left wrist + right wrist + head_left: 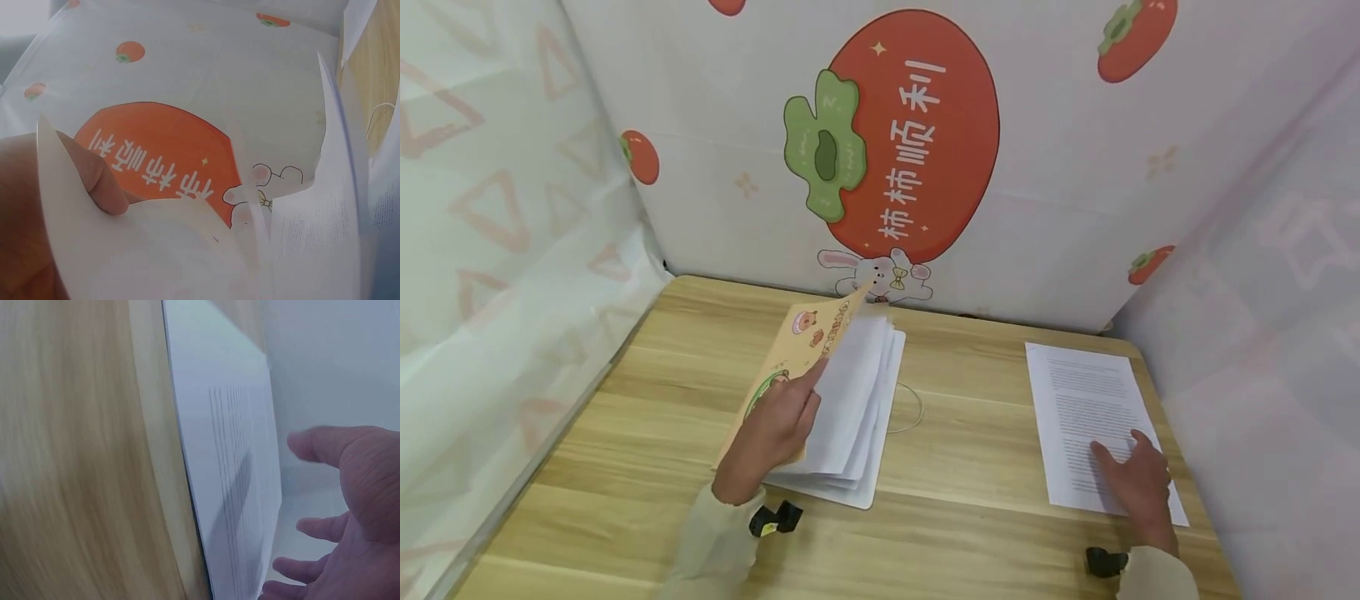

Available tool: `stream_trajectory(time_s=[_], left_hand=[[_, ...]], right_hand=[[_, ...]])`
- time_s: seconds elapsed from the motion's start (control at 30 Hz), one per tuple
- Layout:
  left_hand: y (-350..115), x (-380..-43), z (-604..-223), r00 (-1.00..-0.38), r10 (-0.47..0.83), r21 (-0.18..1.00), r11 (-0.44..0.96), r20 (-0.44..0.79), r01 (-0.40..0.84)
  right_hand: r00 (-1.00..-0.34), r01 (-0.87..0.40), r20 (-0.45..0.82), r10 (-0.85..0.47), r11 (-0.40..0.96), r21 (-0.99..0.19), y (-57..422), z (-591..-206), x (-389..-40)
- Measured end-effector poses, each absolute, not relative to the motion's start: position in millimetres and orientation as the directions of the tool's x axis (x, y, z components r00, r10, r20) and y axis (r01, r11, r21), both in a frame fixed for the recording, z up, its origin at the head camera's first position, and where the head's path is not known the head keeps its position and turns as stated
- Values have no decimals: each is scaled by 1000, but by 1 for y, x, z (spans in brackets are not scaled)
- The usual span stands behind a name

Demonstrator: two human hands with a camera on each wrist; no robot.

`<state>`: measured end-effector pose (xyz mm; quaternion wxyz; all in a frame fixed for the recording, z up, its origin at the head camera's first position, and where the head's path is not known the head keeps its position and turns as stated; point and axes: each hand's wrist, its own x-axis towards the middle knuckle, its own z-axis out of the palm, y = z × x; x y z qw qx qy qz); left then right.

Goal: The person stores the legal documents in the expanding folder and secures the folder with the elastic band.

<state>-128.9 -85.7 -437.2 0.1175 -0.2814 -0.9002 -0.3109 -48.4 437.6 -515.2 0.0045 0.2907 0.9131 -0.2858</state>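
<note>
On the left of the table lies an opened folder whose orange cover [801, 342] carries cartoon pictures. My left hand [775, 425] grips the edge of this cover and holds it raised. In the left wrist view the thumb [103, 187] presses on the cover's white inner side. White sheets [850, 392] stand partly fanned inside the folder, some with print. On the right lies white printed paper [1086, 383]. Just above it is my right hand [1138, 479], fingers apart and holding nothing. The right wrist view shows a gap between that hand and the paper, with a shadow on the page.
A thin pale elastic loop [917, 417] lies beside the folder's right edge. The wooden table [970, 467] is bounded at the back by a cloth wall [1060, 208] with a persimmon print, and by cloth walls on both sides.
</note>
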Motion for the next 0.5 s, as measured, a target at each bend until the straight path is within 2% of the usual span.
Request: stream_trajectory(time_s=[0.23, 0.5], left_hand=[[-85, -130, -435, -813, 426, 495, 647, 396, 580], [-85, -129, -435, -821, 424, 500, 652, 382, 570]], right_hand=[[-797, 601, -274, 539, 655, -458, 457, -511, -43], [-743, 669, -308, 594, 633, -390, 458, -512, -44]])
